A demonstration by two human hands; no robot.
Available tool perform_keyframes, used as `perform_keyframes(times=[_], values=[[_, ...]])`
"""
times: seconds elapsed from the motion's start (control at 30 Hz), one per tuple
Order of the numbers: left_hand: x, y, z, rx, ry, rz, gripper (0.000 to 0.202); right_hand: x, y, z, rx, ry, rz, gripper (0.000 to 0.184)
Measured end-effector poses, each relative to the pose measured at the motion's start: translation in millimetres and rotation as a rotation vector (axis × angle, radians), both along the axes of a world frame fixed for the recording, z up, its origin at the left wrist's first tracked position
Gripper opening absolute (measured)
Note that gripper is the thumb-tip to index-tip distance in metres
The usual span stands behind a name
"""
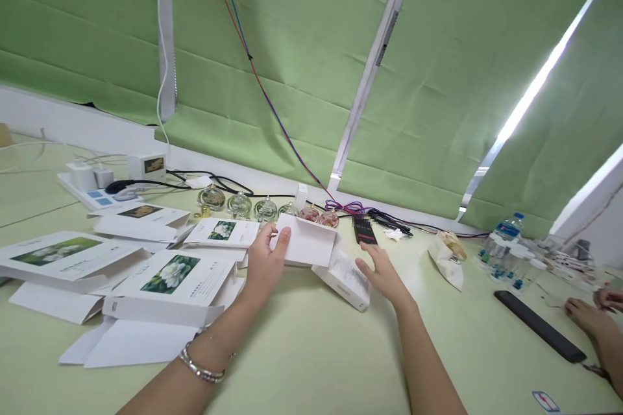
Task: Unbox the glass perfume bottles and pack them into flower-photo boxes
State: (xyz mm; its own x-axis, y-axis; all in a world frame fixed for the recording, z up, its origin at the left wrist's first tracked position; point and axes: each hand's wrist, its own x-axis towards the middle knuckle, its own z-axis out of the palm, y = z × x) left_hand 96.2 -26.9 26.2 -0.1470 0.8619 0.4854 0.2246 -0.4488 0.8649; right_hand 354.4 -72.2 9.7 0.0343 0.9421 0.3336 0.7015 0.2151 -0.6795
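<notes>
My left hand (265, 259) grips the left end of a white cardboard box (309, 243), thumb on top, holding it just above the pale green table (311, 350). The box's lower part, printed with small text, angles down toward my right hand (382, 272). That hand is spread open with fingers apart, touching or hovering at the box's right edge. A silver bracelet (202, 369) sits on my left wrist.
Several flat unfolded boxes with flower pictures (170, 275) lie at the left. A row of small glass ornaments (265, 207) stands behind, with cables and a power strip (92, 191). A water bottle (506, 233), a black bar (538, 324) and another person's hands (598, 314) are at the right.
</notes>
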Motion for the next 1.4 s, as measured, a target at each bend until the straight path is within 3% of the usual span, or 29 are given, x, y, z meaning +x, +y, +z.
perform_keyframes(times=[0.07,0.13,0.23,0.33,0.43,0.5,0.53,0.6,0.67,0.77,0.83,1.03,1.13,1.2,1.27,1.33,1.4], values=[[0,0,0.5,-0.005,-0.008,0.031,0.030,-19,0,1.8,0.152,0.082,-0.004,0.049],[-2,0,2.4,0.006,-0.024,0.051,0.030,-42,0,4.6,0.211,0.220,0.077,0.050],[-5,1,5.4,0.000,0.042,0.022,0.030,-67,-3,7.6,0.127,0.452,0.188,0.054],[-9,-2,7.4,-0.023,0.282,-0.031,0.026,-74,-11,6.9,0.023,0.639,0.152,0.046],[-15,-22,6.1,0.105,0.591,-0.028,0.049,-74,-22,-2.4,-0.156,0.658,0.123,0.044],[-20,-44,0.3,0.171,0.800,-0.113,0.051,-78,-29,-13.6,-0.259,0.575,0.139,0.039],[-23,-56,-4.6,0.150,0.897,-0.214,0.049,-82,-33,-19.8,-0.279,0.491,0.135,0.035],[-28,-78,-18.1,0.002,1.065,-0.448,0.051,-92,-39,-30.9,-0.243,0.243,0.089,0.026],[-33,-95,-33.7,-0.119,1.152,-0.579,0.060,-102,-43,-38.4,-0.156,-0.017,0.037,0.023],[-40,-106,-51.2,-0.099,1.155,-0.569,0.063,-110,-49,-42.4,-0.079,-0.204,0.037,0.022],[-43,-107,-55.1,-0.070,1.146,-0.553,0.060,-109,-52,-41.2,-0.058,-0.240,0.034,0.022],[-39,-96,-43.0,-0.123,1.168,-0.583,0.052,-73,-43,-20.8,0.216,-0.414,-0.073,0.038],[-31,-85,-36.5,-0.158,1.196,-0.536,0.052,-43,-29,-11.1,0.027,-0.429,-0.154,0.067],[-25,-79,-34.7,-0.172,1.226,-0.488,0.051,-27,-23,-8.9,-0.153,-0.366,-0.141,0.077],[-20,-77,-34.4,-0.140,1.240,-0.426,0.053,-20,-26,-8.9,-0.195,-0.183,-0.172,0.081],[-15,-79,-34.4,-0.049,1.189,-0.362,0.053,-27,-37,-10.0,-0.115,0.193,-0.204,0.084],[-11,-87,-33.9,0.081,1.046,-0.319,0.052,-46,-54,-12.0,-0.048,0.715,-0.117,0.081]])
